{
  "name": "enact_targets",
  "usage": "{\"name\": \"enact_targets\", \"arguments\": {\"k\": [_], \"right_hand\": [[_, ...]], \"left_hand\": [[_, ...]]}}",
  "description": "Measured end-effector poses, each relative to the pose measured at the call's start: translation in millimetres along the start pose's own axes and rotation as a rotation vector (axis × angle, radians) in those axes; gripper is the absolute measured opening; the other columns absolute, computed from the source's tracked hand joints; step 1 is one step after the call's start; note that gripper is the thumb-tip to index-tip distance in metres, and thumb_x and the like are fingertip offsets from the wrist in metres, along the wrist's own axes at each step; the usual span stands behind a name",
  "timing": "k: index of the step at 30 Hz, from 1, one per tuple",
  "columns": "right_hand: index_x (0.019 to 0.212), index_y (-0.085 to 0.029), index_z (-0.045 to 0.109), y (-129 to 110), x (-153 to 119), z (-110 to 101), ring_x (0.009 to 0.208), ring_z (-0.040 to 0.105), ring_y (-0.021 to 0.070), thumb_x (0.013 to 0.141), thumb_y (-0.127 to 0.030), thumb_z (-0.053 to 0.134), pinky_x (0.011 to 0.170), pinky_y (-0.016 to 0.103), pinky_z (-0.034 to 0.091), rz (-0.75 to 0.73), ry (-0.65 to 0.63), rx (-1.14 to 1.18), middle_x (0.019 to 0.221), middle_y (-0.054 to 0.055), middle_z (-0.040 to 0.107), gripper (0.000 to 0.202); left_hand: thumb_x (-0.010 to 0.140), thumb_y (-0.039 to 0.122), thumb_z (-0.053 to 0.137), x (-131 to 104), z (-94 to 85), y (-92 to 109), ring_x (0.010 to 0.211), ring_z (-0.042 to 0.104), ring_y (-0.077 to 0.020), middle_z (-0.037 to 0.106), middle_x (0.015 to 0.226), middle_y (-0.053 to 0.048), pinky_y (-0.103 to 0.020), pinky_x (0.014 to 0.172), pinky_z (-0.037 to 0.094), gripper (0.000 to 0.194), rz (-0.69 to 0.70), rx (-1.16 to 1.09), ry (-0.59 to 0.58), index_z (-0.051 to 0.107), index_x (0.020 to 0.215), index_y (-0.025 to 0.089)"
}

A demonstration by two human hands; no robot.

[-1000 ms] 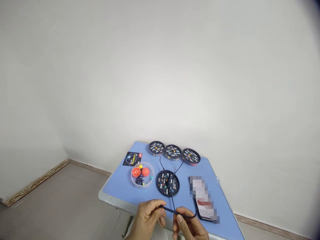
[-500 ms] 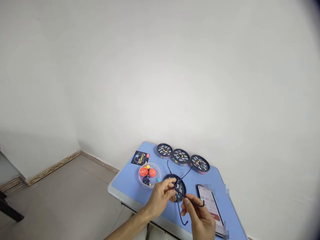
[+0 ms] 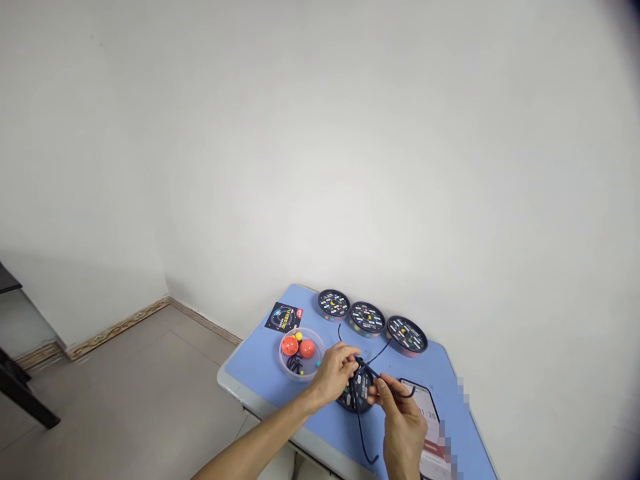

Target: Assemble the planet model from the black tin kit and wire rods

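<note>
Above the blue table [image 3: 250, 363], head view: black rod assembly [image 3: 361, 427] held over round black lid [image 3: 363, 388];
Left hand [image 3: 331, 375]: fingers pinched near the hub [image 3: 361, 364];
Right hand [image 3: 404, 427]: fingers closed on one rod [image 3: 371, 371];
Rods: likely light, springy; grip beside the hub.

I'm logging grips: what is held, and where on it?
A black rod assembly: left hand near its central joint, right hand on one rod, short of the curved tip.
</note>
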State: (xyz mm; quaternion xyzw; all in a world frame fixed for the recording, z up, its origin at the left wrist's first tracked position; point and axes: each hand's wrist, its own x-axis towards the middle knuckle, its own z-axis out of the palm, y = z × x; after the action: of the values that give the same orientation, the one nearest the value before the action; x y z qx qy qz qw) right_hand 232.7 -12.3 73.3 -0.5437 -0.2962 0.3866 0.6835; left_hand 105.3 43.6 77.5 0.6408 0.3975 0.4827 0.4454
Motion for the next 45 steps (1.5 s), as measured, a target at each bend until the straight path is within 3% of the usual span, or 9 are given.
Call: {"name": "enact_targets", "arguments": {"k": [16,30,38,45], "right_hand": [[0.090,-0.012,0.069,24.0,-0.3,-5.7,0.055,0.064,0.0166,0.055,-0.045,0.084,0.058,0.030,0.054,0.027,0.019,0.083,0.065,0.001,0.072,0.050],[0.088,-0.013,0.068,26.2,-0.3,-4.3,0.056,0.065,0.0161,0.058,-0.043,0.084,0.057,0.029,0.055,0.048,0.030,0.137,0.066,0.001,0.073,0.046],[0.082,-0.012,0.067,31.0,0.2,-1.4,0.054,0.063,0.0157,0.051,-0.041,0.086,0.051,0.027,0.053,0.118,0.054,0.183,0.062,0.000,0.071,0.046],[0.086,-0.013,0.065,37.0,-4.2,-6.8,0.055,0.064,0.0172,0.049,-0.043,0.086,0.048,0.028,0.053,0.166,0.004,0.183,0.065,0.002,0.071,0.051]], "left_hand": [[0.078,0.008,0.046,12.6,2.2,-11.1,0.052,0.052,-0.0073,0.059,0.087,-0.003,-0.021,0.051,0.047,0.028,0.008,0.123,-0.088,0.072,0.088,0.012],[0.076,0.005,0.044,15.6,-8.0,9.4,0.058,0.058,-0.0113,0.066,0.086,-0.004,-0.021,0.052,0.049,0.034,-0.008,0.282,-0.213,0.073,0.092,0.014],[0.077,0.009,0.052,14.6,-10.1,7.9,0.079,0.063,-0.0191,0.069,0.088,-0.006,-0.029,0.076,0.049,0.028,0.027,0.467,-0.191,0.077,0.088,0.017],[0.075,0.012,0.059,17.9,-9.7,-2.7,0.076,0.063,-0.0195,0.073,0.080,-0.004,-0.027,0.073,0.045,0.020,-0.017,0.574,-0.220,0.077,0.079,0.019]]}}
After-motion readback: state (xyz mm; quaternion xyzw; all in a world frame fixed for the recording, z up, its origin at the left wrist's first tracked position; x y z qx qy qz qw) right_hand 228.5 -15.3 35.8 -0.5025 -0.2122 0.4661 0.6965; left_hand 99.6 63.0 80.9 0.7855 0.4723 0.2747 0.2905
